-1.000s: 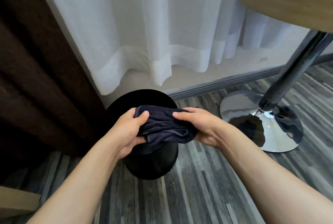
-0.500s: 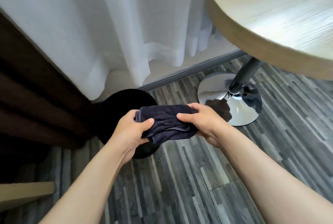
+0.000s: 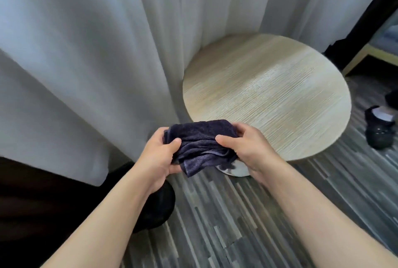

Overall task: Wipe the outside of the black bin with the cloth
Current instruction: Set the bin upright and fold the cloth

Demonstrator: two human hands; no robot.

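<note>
Beside white curtain [image 3: 86, 52], both hands stretch cloth [image 3: 200, 145] crosswise (bunched).

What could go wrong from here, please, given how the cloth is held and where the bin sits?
1. Both hands, left hand and right hand, bunch the dark cloth in the air, apart from the black bin, so wiping may be skipped.
2. The bin sits mostly hidden under the left forearm; reaching down blind might tip it.
3. The round table edge is close; rising hands could bump it.

Both forearms reach forward, left hand [image 3: 158, 155] and right hand [image 3: 249, 149] closed, thumbs on top.
</note>
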